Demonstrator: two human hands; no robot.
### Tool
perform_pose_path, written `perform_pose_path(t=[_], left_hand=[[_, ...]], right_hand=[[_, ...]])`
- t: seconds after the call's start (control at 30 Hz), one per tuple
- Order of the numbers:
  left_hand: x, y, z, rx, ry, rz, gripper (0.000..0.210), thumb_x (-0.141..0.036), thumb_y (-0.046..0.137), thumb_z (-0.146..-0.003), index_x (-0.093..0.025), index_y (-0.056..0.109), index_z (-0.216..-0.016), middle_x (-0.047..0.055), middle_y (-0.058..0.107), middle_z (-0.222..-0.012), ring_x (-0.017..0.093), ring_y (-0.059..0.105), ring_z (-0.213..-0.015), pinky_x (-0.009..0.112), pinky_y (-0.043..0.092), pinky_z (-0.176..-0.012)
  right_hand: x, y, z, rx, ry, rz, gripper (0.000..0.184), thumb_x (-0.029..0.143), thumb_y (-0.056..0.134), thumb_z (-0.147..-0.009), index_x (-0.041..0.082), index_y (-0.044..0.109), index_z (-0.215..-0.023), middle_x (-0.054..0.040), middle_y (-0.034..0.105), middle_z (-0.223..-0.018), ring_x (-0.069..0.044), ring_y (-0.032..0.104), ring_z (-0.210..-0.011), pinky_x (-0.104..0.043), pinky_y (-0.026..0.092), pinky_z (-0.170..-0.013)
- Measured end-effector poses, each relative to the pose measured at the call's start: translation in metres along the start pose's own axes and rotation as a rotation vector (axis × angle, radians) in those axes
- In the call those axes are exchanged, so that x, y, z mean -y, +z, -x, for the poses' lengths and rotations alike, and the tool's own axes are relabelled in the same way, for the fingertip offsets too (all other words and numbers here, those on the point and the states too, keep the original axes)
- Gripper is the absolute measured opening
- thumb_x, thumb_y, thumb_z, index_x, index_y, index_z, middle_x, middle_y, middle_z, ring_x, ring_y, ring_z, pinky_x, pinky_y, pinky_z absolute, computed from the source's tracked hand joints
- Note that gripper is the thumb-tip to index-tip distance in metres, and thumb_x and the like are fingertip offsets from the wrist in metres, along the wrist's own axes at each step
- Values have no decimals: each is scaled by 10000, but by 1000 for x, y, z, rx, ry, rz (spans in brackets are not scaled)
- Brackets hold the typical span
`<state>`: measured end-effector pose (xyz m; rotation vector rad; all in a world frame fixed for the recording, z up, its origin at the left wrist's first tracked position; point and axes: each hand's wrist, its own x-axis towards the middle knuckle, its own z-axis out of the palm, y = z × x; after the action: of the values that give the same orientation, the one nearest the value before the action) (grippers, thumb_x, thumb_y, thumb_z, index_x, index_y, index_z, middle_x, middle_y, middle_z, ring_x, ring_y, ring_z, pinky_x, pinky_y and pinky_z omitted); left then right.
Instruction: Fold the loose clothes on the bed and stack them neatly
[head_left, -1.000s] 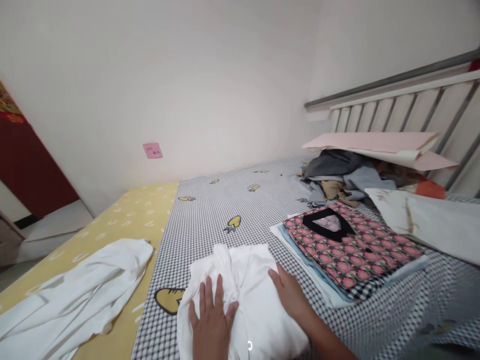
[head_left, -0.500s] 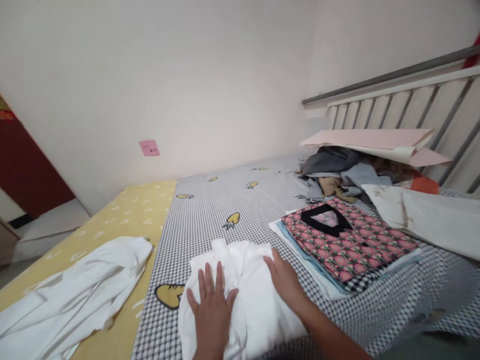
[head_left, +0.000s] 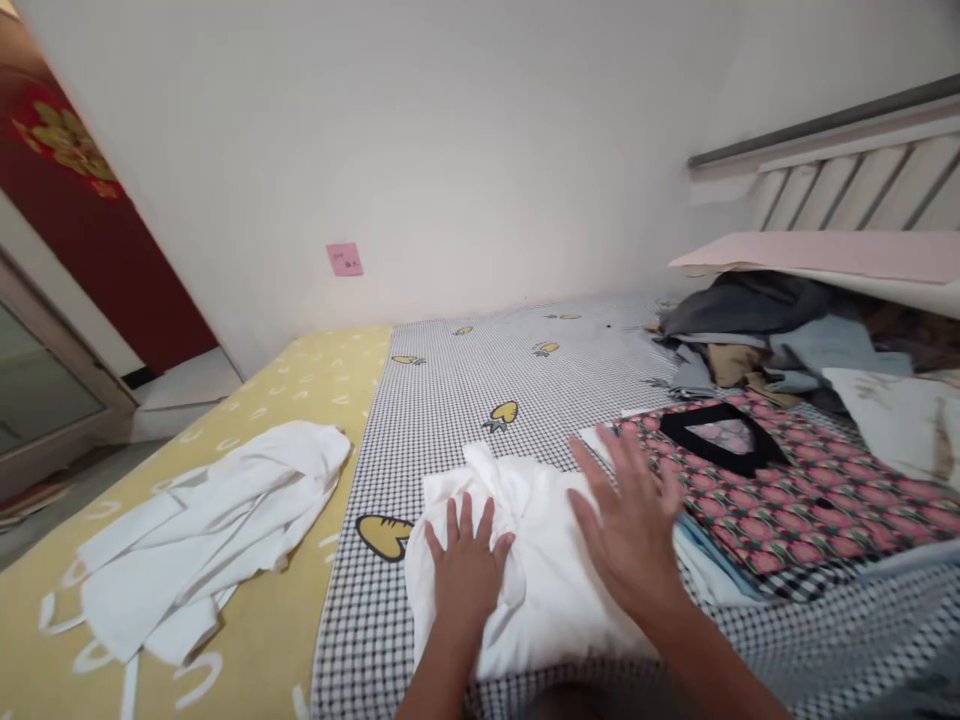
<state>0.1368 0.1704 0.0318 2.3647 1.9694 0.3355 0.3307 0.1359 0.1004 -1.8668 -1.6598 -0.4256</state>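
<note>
A folded white garment (head_left: 544, 570) lies on the checked bedsheet (head_left: 450, 400) in front of me; its exact kind does not show. My left hand (head_left: 469, 560) rests flat on its left half, fingers spread. Over its right edge is my right hand (head_left: 634, 520), open with fingers apart; whether it touches the cloth I cannot tell. Right of it lies a stack of folded clothes, topped by a pink-flowered garment (head_left: 795, 510) with a black collar. Another white garment (head_left: 217, 530), crumpled, lies on the yellow sheet (head_left: 300, 375) at the left.
A heap of dark and grey clothes (head_left: 757, 310) sits at the back right beneath a pink sheet or board (head_left: 832, 255). Behind it runs a slatted headboard (head_left: 847, 190). A pink note (head_left: 345, 259) sticks to the wall. A dark red door (head_left: 112, 220) stands far left.
My right hand has lifted from the white garment's right edge and its fingers have spread. My left hand stays flat on the cloth. The view has turned left.
</note>
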Motion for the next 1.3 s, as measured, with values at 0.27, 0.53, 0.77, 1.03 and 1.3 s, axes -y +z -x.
perform_pose_path(t=[0.27,0.53,0.77,1.03,1.3], left_hand=[[-2,0,0,-9,-25,10,565,-528,371,-1007,-335,357,-1538,73,266,-1654,351,193,-1544,721,103,-1201],[6,0,-4,-26,-59,272,508,-498,436,-982,-330,519,-1454,62,378,-1624,345,242,-1533,688,130,-1216],[83,-58,15,-363,-333,428,558,-265,154,-1011,-156,627,-1288,136,620,-1367,219,545,-1300,408,436,-1114],[94,-69,62,-78,-398,314,372,-472,531,-931,-187,710,-772,97,736,-839,259,673,-856,360,479,-794],[31,-76,30,-180,-312,411,206,-277,571,-926,-189,754,-896,85,725,-990,225,646,-997,340,448,-915]], right_hand=[[-21,82,22,474,-84,16,483,441,393,-1028,419,429,-1509,3,386,-1626,-346,264,-1509,-700,185,-1159],[-20,80,22,449,-85,24,484,471,373,-1025,431,434,-1503,6,399,-1620,-331,265,-1510,-698,196,-1160],[-22,88,23,453,-58,-9,472,460,401,-1015,432,467,-1481,8,432,-1601,-339,290,-1498,-709,180,-1155],[-27,95,26,454,-60,-17,486,479,361,-1015,428,463,-1487,3,427,-1604,-344,284,-1496,-715,169,-1151],[-26,98,27,461,-69,52,517,511,281,-1018,444,418,-1512,38,393,-1622,-334,266,-1507,-677,198,-1162]])
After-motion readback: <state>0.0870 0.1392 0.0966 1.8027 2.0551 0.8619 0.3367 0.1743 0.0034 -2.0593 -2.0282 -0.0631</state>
